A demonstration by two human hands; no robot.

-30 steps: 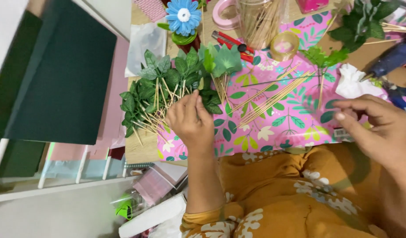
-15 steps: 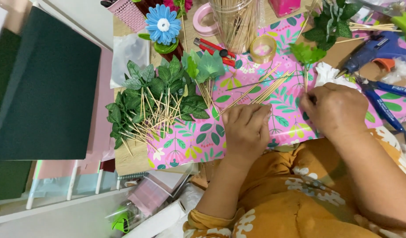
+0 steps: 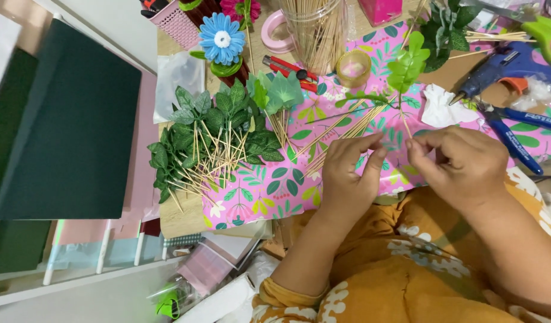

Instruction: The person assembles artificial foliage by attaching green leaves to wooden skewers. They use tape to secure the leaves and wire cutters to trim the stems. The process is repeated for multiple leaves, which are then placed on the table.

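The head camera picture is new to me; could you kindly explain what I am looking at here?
There is no machine: a person wears a camera on the head, looking down at their own two bare hands. The left hand and right hand pinch a thin wooden stick topped with a light green leaf sprig. Below lies a pink leaf-patterned sheet carrying a pile of dark green leaves on sticks, loose skewers, a blue paper flower, a jar of skewers, a blue glue gun and a red cutter.

I see my left hand point(image 3: 347, 173) and right hand point(image 3: 461, 164) pinching a leaf sprig point(image 3: 405, 66) on its thin stick above the pink patterned paper point(image 3: 269, 185), leaf pile point(image 3: 210, 137) alongside.
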